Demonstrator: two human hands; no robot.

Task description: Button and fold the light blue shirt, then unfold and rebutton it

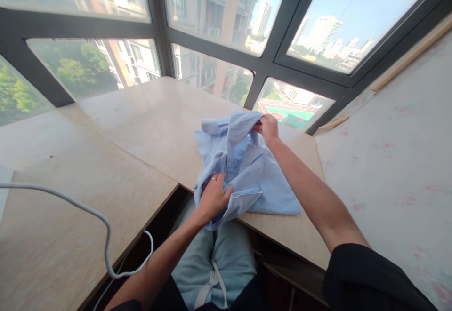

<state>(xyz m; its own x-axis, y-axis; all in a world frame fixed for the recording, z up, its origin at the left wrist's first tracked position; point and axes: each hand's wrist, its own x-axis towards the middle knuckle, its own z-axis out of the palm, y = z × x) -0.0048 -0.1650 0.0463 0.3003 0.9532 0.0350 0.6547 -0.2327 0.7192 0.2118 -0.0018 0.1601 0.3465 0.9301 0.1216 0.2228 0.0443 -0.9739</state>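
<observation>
A light blue button-up shirt (240, 160) lies bunched on the pale tabletop, and part of it hangs over the front edge. At its far right side, my right hand (268, 128) is closed on a raised fold of the cloth, fingertips partly hidden behind it. My left hand (214, 197), with a ring on one finger, rests against the near left part of the shirt. Its thumb stands apart from the fingers, which are partly hidden by the fabric. A row of buttons shows between the two hands.
The pale tabletop (141, 123) has a corner cut-out where my legs (212, 259) are. A white cable (81, 207) loops across the left side. Dark-framed windows (212, 47) rise behind the table, and a flower-patterned wall (384, 174) stands at right.
</observation>
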